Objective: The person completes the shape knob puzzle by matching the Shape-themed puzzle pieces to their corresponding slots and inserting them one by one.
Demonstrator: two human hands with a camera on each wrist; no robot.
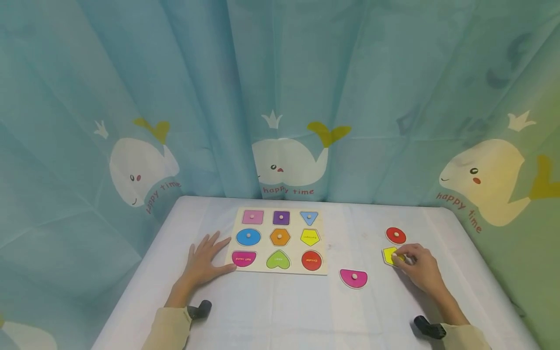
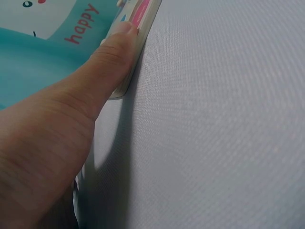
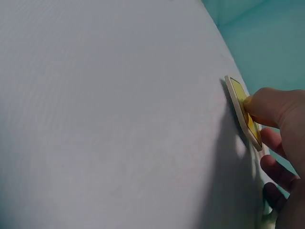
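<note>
At the right of the head view, my right hand [image 1: 422, 269] pinches the knob of a yellow pentagon puzzle piece [image 1: 388, 255] between thumb and fingers. The right wrist view shows this piece [image 3: 239, 102] close over the white cloth, its wooden edge toward the camera. My left hand [image 1: 205, 260] lies with spread fingers at the left side of the wooden shape board [image 1: 280, 273]. Its thumb [image 2: 114, 45] rests on the board's near corner in the left wrist view. Pink half-round, green heart, red circle and yellow pentagon places on the board show printed words and no knobs.
A red circle piece [image 1: 395, 236] lies just beyond the right hand. Nearer the board, a pink half-round piece [image 1: 354, 278] lies knob up. Knobbed pieces, among them a blue oval [image 1: 248, 237], sit in the board. A whale-print curtain [image 1: 288, 97] hangs behind the white-covered table [image 1: 280, 316].
</note>
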